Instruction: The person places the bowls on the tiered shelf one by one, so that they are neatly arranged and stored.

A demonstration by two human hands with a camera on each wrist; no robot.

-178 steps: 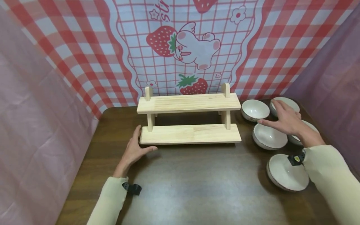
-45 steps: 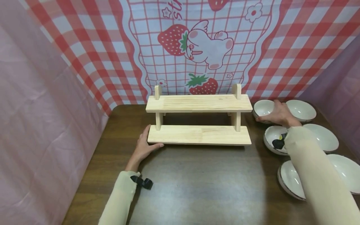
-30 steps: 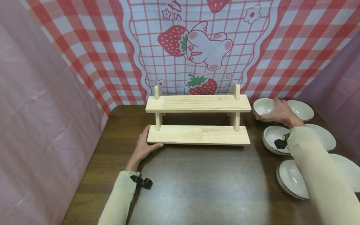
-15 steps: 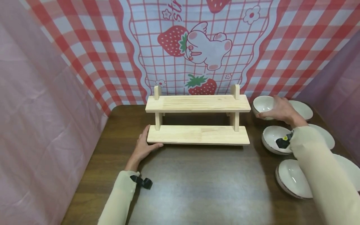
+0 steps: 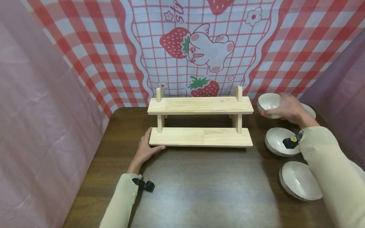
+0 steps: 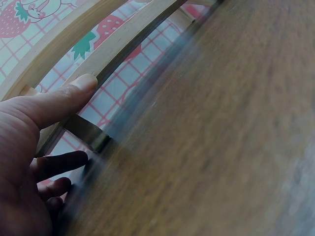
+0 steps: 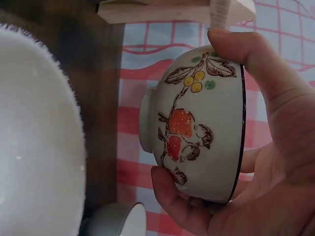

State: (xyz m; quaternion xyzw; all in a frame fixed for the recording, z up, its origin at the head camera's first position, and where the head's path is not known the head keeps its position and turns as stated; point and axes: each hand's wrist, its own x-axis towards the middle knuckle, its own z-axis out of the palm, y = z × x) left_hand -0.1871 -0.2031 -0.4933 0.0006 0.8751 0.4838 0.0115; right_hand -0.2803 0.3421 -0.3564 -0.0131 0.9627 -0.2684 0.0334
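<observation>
My right hand [image 5: 292, 109] grips a small white bowl [image 5: 268, 102] at the back right, just beyond the shelf's end. In the right wrist view the bowl [image 7: 206, 123] shows painted fruit, brown leaves and a dark rim. There the thumb and fingers of the right hand [image 7: 280, 142] press opposite sides of it, and its foot is off the table. My left hand [image 5: 143, 151] holds the left end of a two-tier pale wooden shelf [image 5: 199, 136]. In the left wrist view the thumb of that hand [image 6: 24, 142] lies along a board [image 6: 130, 37], with the other fingers below.
Nearer on the right of the brown table [image 5: 199, 186] stand a white bowl [image 5: 278, 141] and, closer to me, a larger one [image 5: 302, 182]. Another bowl [image 5: 310, 111] sits behind the right hand. The sleeve partly covers a bowl [image 5: 358, 171] at the right edge. A checked cloth [image 5: 99, 50] hangs behind.
Earlier my right hand hovered over the bowls with fingers spread; it then took the back-left bowl and raised it off the table. My left hand has closed in on the shelf's end.
</observation>
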